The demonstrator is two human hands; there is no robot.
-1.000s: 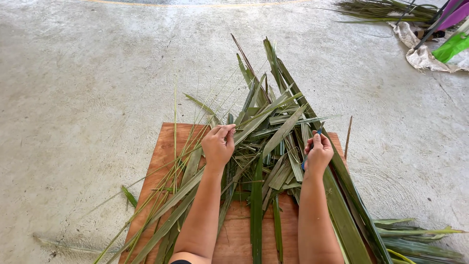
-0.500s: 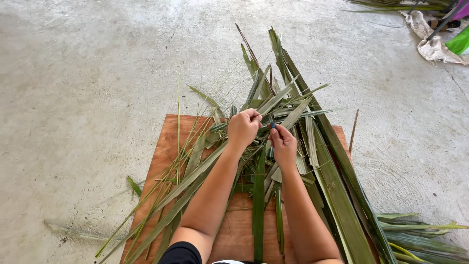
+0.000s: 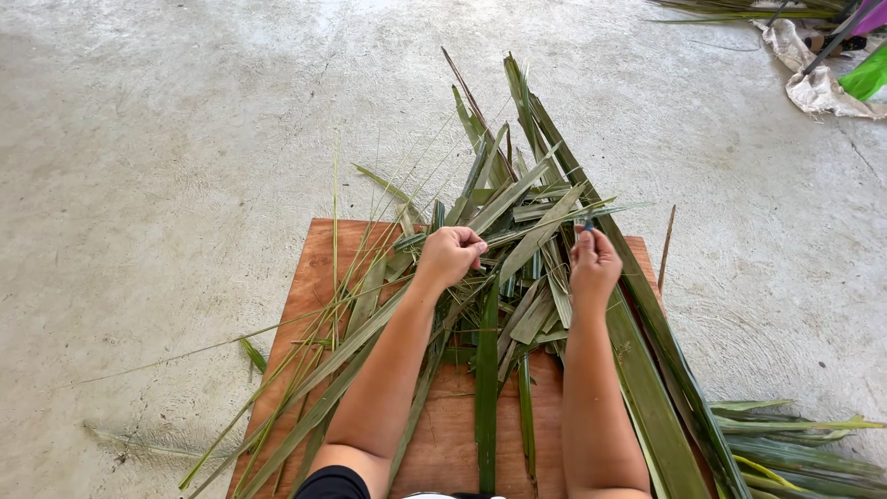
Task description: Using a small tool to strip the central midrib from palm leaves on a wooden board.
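Note:
A heap of long green palm leaf strips lies across a brown wooden board on the concrete floor. My left hand is closed in a fist on a leaf strip near the middle of the heap. My right hand is closed too, pinching a thin dark blade-like tool or leaf rib that pokes up from its fingers. A pale strip runs between the two hands. Both forearms reach up from the bottom edge over the board.
More green leaves lie on the floor at the lower right. A crumpled pale sack with green and purple items sits at the top right. A thin stick lies beside the board's right edge. Bare concrete spreads to the left.
My hands came together at the heap's middle half a second ago and have now drawn apart again, the right hand moving right along a leaf strip.

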